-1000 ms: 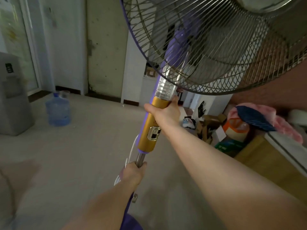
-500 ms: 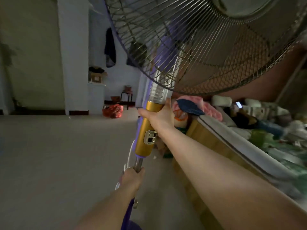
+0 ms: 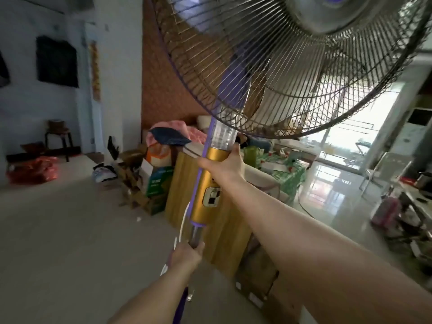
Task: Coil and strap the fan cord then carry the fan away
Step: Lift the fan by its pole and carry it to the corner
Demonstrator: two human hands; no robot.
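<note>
Floor (image 3: 58, 242) opens left of the fingers; cabinet (image 3: 184, 183) crowds just right. Right hand (image 3: 225, 166) grips the fan (image 3: 268, 73) column, left hand (image 3: 187, 254) its pole below, cord (image 3: 183, 223) beside.

Floor (image 3: 58, 230) with cardboard boxes (image 3: 138, 188), red bag (image 3: 32, 171)

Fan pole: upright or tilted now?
Tilted: the fan pole leans right toward the top against the vertical wall edge; left hand, right hand grip it.

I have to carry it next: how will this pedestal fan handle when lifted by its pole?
Probably top-heavy: the wide grille sits above the right hand on the gold column. The pole looks rigid, gripped by the left hand. The white cord beside it may swing.
</note>
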